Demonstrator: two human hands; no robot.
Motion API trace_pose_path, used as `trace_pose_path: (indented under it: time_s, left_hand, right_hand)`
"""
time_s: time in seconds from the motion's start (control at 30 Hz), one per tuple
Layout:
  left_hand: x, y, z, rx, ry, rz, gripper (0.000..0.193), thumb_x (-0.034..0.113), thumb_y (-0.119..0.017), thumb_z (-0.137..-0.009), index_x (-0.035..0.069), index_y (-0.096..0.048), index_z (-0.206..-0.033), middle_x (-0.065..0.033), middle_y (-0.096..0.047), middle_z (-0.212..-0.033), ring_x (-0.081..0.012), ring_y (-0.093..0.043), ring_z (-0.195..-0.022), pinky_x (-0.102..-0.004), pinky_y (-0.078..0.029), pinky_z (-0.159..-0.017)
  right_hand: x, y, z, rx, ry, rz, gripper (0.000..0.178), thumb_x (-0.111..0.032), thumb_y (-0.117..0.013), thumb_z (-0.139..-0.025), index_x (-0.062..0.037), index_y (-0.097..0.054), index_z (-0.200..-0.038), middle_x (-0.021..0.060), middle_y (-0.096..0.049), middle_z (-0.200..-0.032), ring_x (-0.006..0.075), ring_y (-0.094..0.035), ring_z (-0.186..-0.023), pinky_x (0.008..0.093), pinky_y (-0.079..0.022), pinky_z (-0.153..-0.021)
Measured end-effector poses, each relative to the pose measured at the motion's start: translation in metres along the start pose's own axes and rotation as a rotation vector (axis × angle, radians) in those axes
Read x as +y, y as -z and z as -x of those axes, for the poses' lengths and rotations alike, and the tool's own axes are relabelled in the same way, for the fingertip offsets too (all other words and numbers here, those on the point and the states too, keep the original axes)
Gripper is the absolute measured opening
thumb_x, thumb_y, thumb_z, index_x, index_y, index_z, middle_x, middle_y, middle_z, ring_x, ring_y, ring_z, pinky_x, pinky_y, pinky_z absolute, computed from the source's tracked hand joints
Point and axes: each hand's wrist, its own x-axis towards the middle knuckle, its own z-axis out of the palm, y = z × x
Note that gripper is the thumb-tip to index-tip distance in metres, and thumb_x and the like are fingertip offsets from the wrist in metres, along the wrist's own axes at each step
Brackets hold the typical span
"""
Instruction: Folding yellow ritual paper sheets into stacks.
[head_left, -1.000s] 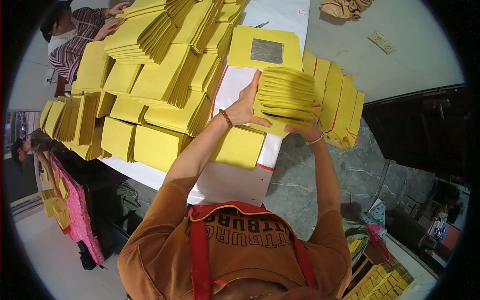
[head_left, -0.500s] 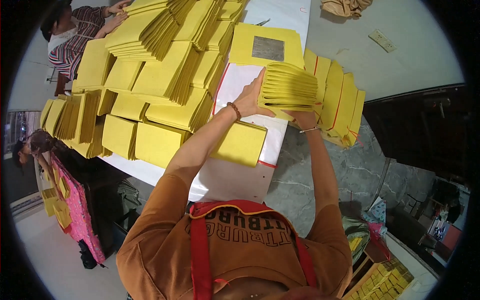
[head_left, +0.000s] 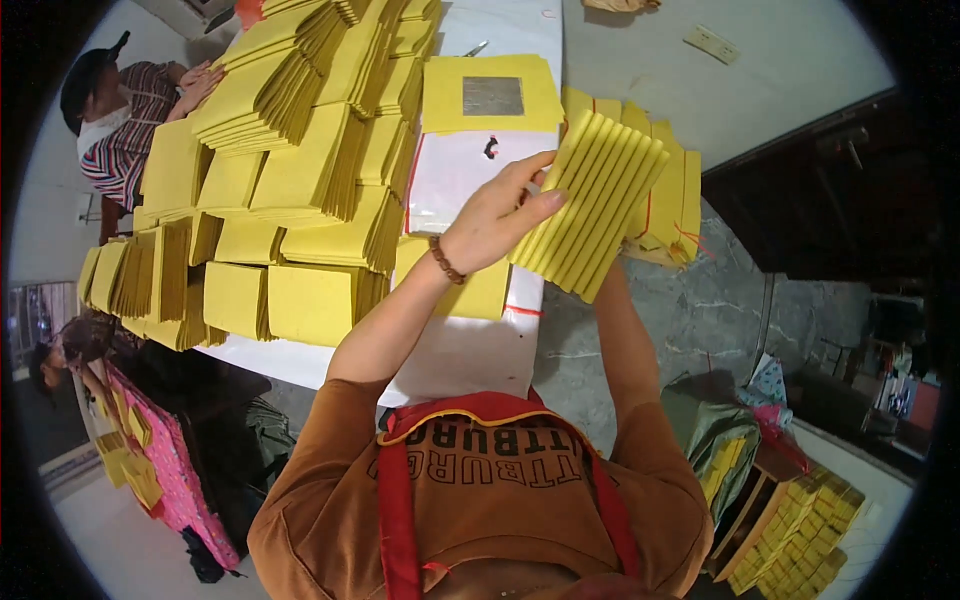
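Note:
A bundle of folded yellow paper (head_left: 595, 205) is held up at the table's right edge, its rounded folds facing me and slanting. My left hand (head_left: 500, 212) is closed against the bundle's left side, thumb toward the folds. The bundle hides most of my right hand; only its wrist (head_left: 611, 278) shows below, where it bears the bundle from underneath. Beneath my left forearm lies a yellow folded stack (head_left: 480, 290) on the white table covering (head_left: 455, 345). Beyond my hands sits a flat yellow sheet (head_left: 440, 95) with a grey metal-looking square (head_left: 493, 96) on it.
Many folded yellow stacks (head_left: 310, 170) fill the table's left side. More yellow bundles with red ties (head_left: 680, 190) stand right of the held one. A person in a striped top (head_left: 140, 120) works at the far left. Bundled yellow blocks (head_left: 800, 530) sit at lower right.
The bundle has turned so its folds slant upright instead of lying level. My left hand has shifted along its side, and my right hand has gone behind it. A dark mark on the white covering is uncovered.

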Motion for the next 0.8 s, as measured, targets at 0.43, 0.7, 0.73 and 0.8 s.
trace_pose_path:
  time_s: [0.43,0.7,0.73,0.8]
  left_hand:
    - [0.029,-0.018,0.094,0.195,0.075,-0.087,0.037,0.018,-0.057,-0.087,-0.002,-0.052,-0.118,-0.0078,-0.058,-0.089,-0.0102,-0.054,-0.078,-0.0242,-0.045,-0.07]
    - [0.042,-0.015,0.14,0.252,0.059,-0.225,0.036,0.016,-0.055,-0.087,-0.002,-0.052,-0.118,-0.01,-0.06,-0.078,-0.0111,-0.055,-0.066,-0.0245,-0.046,-0.063]
    - [0.042,-0.015,0.143,0.26,0.05,-0.211,0.037,0.016,-0.055,-0.086,-0.002,-0.052,-0.119,-0.01,-0.06,-0.079,-0.0115,-0.056,-0.065,-0.0246,-0.046,-0.061]
    - [0.043,-0.015,0.152,0.274,0.04,-0.199,0.039,0.016,-0.056,-0.085,-0.001,-0.052,-0.119,-0.0099,-0.061,-0.079,-0.0119,-0.056,-0.063,-0.0248,-0.046,-0.06]
  right_hand:
    - [0.06,-0.025,0.061,0.096,-0.065,0.01,0.061,-0.042,-0.058,-0.082,-0.007,-0.042,-0.129,0.0102,-0.051,-0.125,0.0248,-0.054,-0.109,0.0386,-0.047,-0.091]
    - [0.084,-0.034,0.099,0.114,-0.137,0.029,0.062,-0.044,-0.056,-0.082,-0.0076,-0.041,-0.13,0.0103,-0.05,-0.126,0.0246,-0.053,-0.111,0.0391,-0.046,-0.091]
    - [0.087,-0.036,0.105,0.114,-0.145,0.032,0.062,-0.045,-0.056,-0.082,-0.0077,-0.041,-0.13,0.0103,-0.05,-0.126,0.0246,-0.053,-0.111,0.0392,-0.046,-0.092]
    - [0.092,-0.038,0.11,0.113,-0.16,0.039,0.062,-0.045,-0.056,-0.083,-0.0078,-0.041,-0.13,0.0104,-0.05,-0.126,0.0245,-0.053,-0.111,0.0393,-0.046,-0.092]
